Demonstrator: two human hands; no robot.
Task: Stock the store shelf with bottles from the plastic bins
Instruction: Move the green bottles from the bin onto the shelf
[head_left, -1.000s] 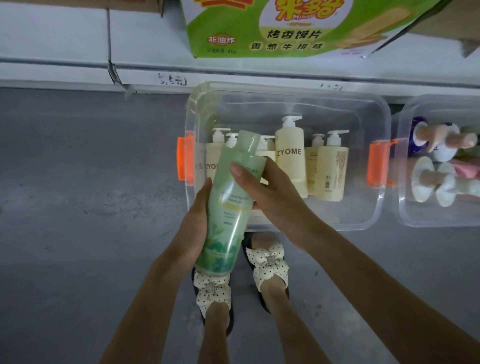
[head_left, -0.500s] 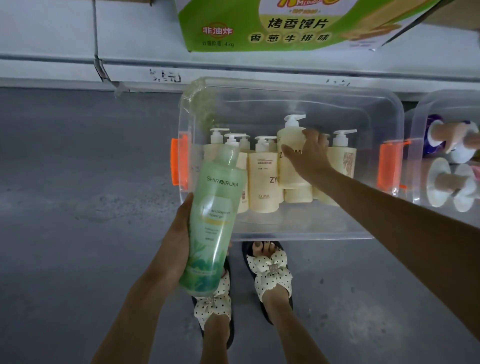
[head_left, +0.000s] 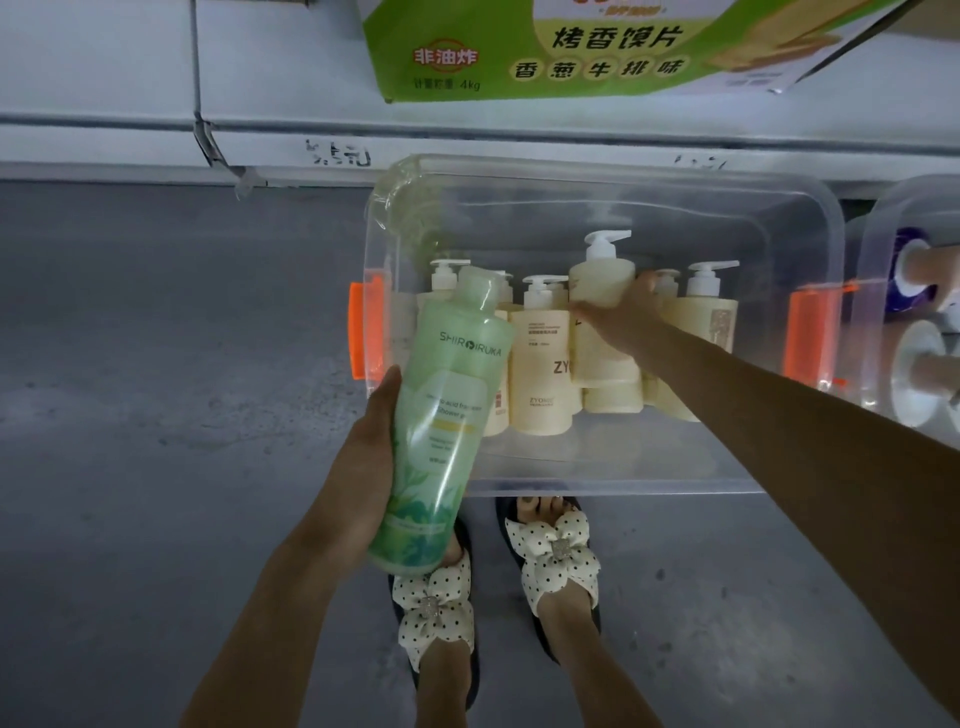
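2 feet in dotted bow sandals stand on grey floor, toes just beside the near wall of the clear bin. Left hand grasps the green bottle from its left side, fingers hidden behind it, thumb along the edge. The bottle is tilted, cap toward the bin, base over the left sandal, held in air in front of the bin's left end. 1 s ago both hands were on this bottle; now only the left has it, and its SHIROIRUKA label shows. Right hand has gone into the bin: 0.5 s ago it was just reaching the tall cream pump bottle, now thumb and fingers are wrapped round its upper body. That bottle's pump stands higher than the other cream pump bottles, upright in a cluster mid-bin. Orange latches on both bin ends. A 2nd clear bin sits at right, partly out of frame. Beyond, the white shelf base with a green carton on it.
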